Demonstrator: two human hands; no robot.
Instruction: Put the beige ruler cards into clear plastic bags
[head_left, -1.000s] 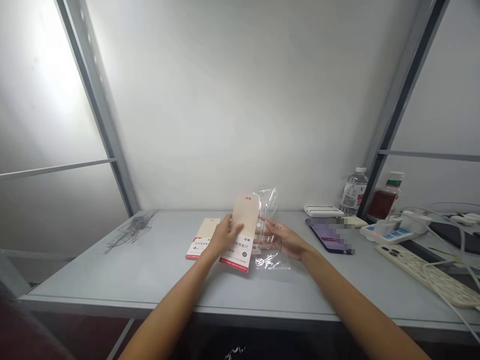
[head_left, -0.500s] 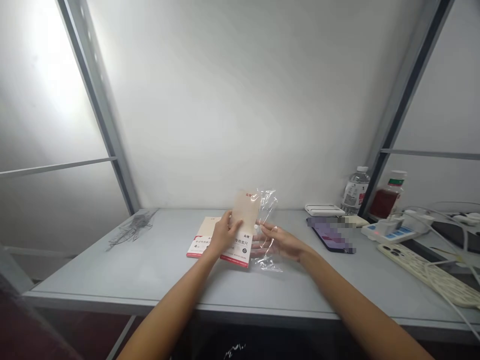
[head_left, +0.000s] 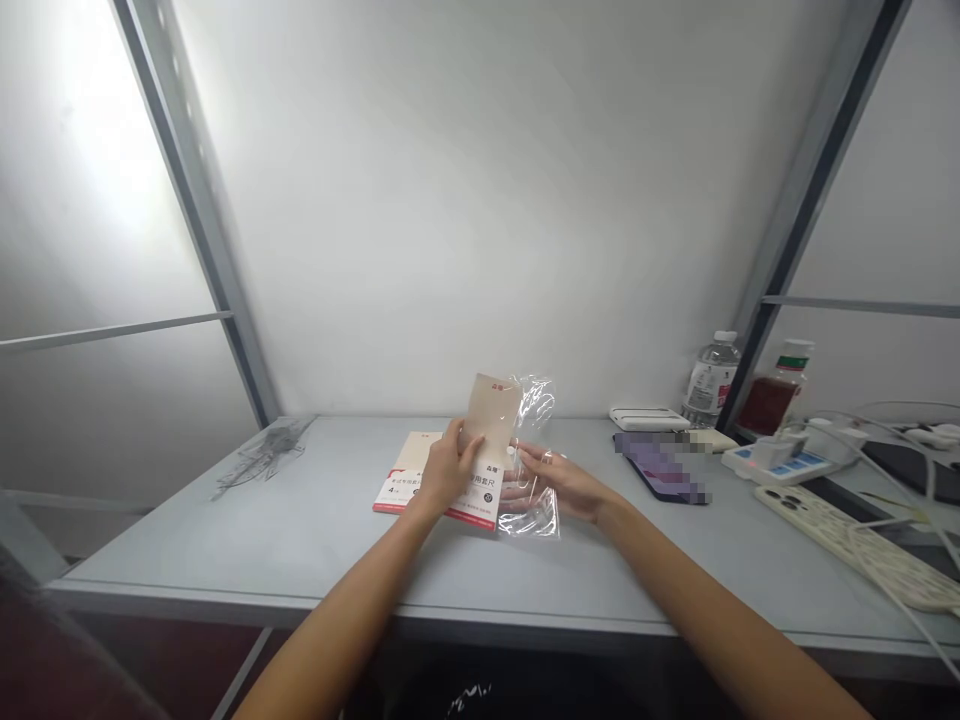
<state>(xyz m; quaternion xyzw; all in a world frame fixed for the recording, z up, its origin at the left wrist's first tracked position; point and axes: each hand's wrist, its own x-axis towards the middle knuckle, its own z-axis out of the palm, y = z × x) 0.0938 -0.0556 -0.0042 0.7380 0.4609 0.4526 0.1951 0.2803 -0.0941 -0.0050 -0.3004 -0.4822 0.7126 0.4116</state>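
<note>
My left hand (head_left: 445,468) is closed around a flat beige packet (head_left: 495,408) with a white, red-edged lower part printed with dark characters. The packet stands tilted above the table. From its right side sticks out a clear plastic sleeve (head_left: 537,400), crinkled and shiny. My right hand (head_left: 564,482) pinches this sleeve between thumb and fingers, with some fingers showing through the film. Under and left of my left hand lies a similar packet (head_left: 411,455) on the grey table (head_left: 315,540), partly covered by the hand and the held packet.
Thin dark scribbled marks or strands (head_left: 266,455) are at the table's left. On the right are a purple-screened phone (head_left: 664,470), a white device (head_left: 649,419), a water bottle (head_left: 712,380), a jar of red content (head_left: 772,395), a power strip (head_left: 787,465) with cables and a patterned phone case (head_left: 840,540).
The held packet and sleeve have shifted up very slightly, and the sleeve's film has flexed. Both hands keep their grip.
</note>
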